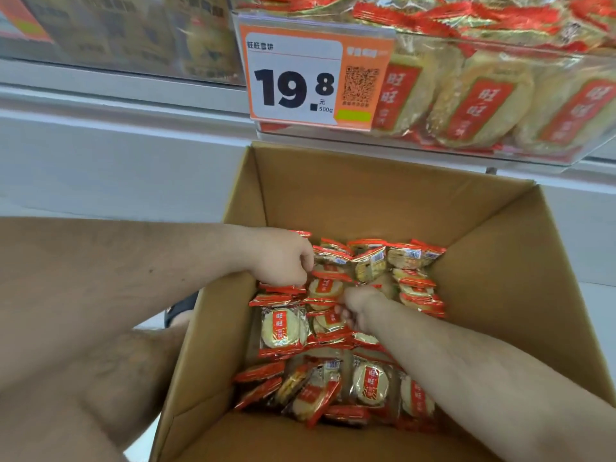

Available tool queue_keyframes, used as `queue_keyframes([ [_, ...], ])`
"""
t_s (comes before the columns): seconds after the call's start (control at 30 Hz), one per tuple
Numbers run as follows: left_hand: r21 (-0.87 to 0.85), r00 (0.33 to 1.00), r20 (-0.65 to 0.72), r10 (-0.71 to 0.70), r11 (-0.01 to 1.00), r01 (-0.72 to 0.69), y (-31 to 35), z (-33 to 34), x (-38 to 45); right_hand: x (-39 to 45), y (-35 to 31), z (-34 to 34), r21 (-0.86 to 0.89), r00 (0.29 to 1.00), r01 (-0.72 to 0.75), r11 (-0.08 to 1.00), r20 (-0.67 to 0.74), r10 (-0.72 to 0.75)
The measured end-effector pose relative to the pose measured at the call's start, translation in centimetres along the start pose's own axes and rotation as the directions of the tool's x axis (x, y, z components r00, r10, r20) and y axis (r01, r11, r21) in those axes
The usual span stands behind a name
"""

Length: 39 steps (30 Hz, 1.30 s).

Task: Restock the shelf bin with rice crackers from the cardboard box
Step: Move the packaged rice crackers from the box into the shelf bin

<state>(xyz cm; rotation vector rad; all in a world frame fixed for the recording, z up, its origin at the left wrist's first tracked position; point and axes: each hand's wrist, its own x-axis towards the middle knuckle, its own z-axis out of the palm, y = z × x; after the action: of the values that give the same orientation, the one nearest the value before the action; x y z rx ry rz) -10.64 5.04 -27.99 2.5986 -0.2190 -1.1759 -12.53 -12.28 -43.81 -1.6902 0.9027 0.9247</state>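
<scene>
We're at pickup: left hand (283, 258) & right hand (358, 310), each grip curled into rice cracker packs (283, 328) inside cardboard box (383, 191); next, lift handfuls to shelf bin (500, 155) above.

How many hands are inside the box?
2. The left hand is at the box's left side, the right hand in the middle, both among cracker packs.

A shop aisle: price tag (301, 78) on a shelf bin (500, 105) of packaged rice crackers (480, 105).
</scene>
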Motion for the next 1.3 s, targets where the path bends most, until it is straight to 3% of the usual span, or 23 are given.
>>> queue_keyframes([
  [0.1,-0.304,0.995,0.025,-0.094,0.948,0.097,0.1,-0.3,0.7,-2.4,-1.0,-1.7,0.078,0.972,-0.087,0.993,0.224,0.068],
  [0.27,-0.609,0.965,0.128,-0.229,0.750,0.259,0.7,-1.0,0.5,-7.7,-3.1,-4.0,0.244,0.865,-0.002,0.970,0.486,-0.121],
  [0.33,-0.724,0.966,0.128,-0.226,0.644,0.246,1.2,-1.1,0.3,-8.9,-3.8,-4.1,0.281,0.801,0.037,0.959,0.565,-0.196],
  [0.43,-0.857,0.973,-0.004,-0.233,0.502,0.117,0.8,-1.1,1.1,-8.4,-4.4,-4.0,0.307,0.732,0.080,0.948,0.628,-0.265],
  [0.5,-0.844,0.968,-0.110,-0.225,0.535,0.028,0.3,-1.1,1.6,-6.4,-4.0,-4.1,0.228,0.814,0.116,0.967,0.535,-0.225],
  [0.6,-0.784,0.967,-0.178,-0.184,0.620,-0.027,-0.3,-1.2,1.3,-1.9,-1.8,-3.9,-0.060,0.982,0.108,0.992,0.159,-0.097],
  [0.63,-0.767,0.968,-0.186,-0.168,0.641,-0.036,-0.5,-1.2,1.3,-0.5,-0.8,-3.6,-0.124,0.997,0.064,0.990,0.046,-0.059],
  [0.7,-0.739,0.970,-0.191,-0.150,0.672,-0.042,-0.8,-1.0,1.3,1.3,0.6,-2.5,-0.154,0.999,-0.007,0.988,-0.048,-0.001],
  [0.83,-0.702,0.977,-0.160,-0.139,0.712,-0.014,-1.1,-0.6,1.4,2.8,1.2,0.0,-0.096,0.997,-0.079,0.992,-0.016,0.078],
  [1.03,-0.701,0.981,-0.131,-0.140,0.713,0.008,-1.6,-0.2,1.9,4.6,1.2,1.8,0.080,0.992,-0.080,0.994,-0.093,0.087],
  [1.13,-0.684,0.981,-0.145,-0.132,0.729,-0.003,-1.9,-0.1,2.1,4.1,1.2,1.1,0.194,0.992,-0.094,0.976,-0.067,0.108],
  [1.3,-0.676,0.981,-0.162,-0.111,0.737,-0.028,-1.7,-0.4,1.8,-0.5,-0.1,-3.5,0.101,0.997,-0.001,0.995,-0.074,0.009],
])
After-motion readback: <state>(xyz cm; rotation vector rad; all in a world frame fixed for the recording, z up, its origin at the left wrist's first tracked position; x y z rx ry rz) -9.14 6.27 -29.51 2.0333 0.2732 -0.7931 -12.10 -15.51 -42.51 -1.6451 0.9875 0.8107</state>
